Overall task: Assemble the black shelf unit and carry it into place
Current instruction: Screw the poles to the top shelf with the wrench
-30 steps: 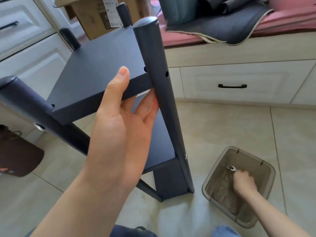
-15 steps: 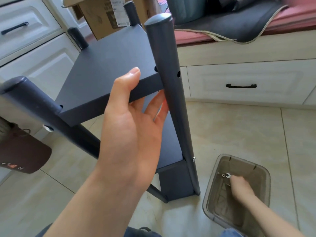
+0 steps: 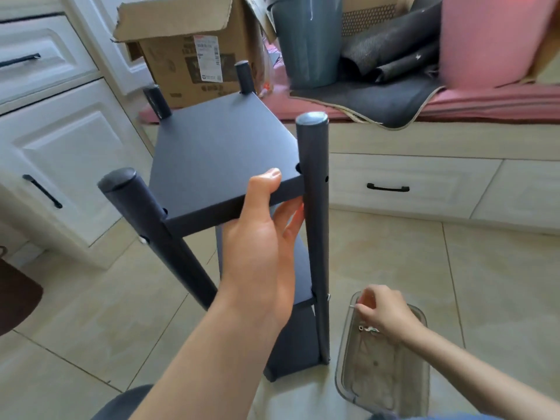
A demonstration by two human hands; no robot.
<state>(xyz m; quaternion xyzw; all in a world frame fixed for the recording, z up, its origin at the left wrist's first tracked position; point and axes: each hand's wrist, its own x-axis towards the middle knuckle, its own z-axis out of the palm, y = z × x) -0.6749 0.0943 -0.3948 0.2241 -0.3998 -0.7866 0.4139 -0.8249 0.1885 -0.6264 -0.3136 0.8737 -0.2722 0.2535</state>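
Note:
The black shelf unit (image 3: 218,159) stands upright on the tile floor, with round posts at its corners and a lower board beneath. My left hand (image 3: 260,237) grips the front edge of the top board, thumb on top and fingers underneath, next to the near right post (image 3: 315,207). My right hand (image 3: 381,310) is raised over the clear plastic bin (image 3: 421,386) and pinches a small metal screw between its fingertips. A small wrench (image 3: 368,328) lies in the bin just under that hand.
White cabinets with black handles (image 3: 42,190) run along the left and back. On the pink bench cushion behind the shelf sit a cardboard box (image 3: 188,56), a grey bucket (image 3: 306,40) and dark mats. A dark brown object (image 3: 15,295) lies at the left edge.
My right hand has lifted out of the bin's bottom to its rim, now pinching a small screw. The view has tilted up; my left hand keeps its grip on the top board.

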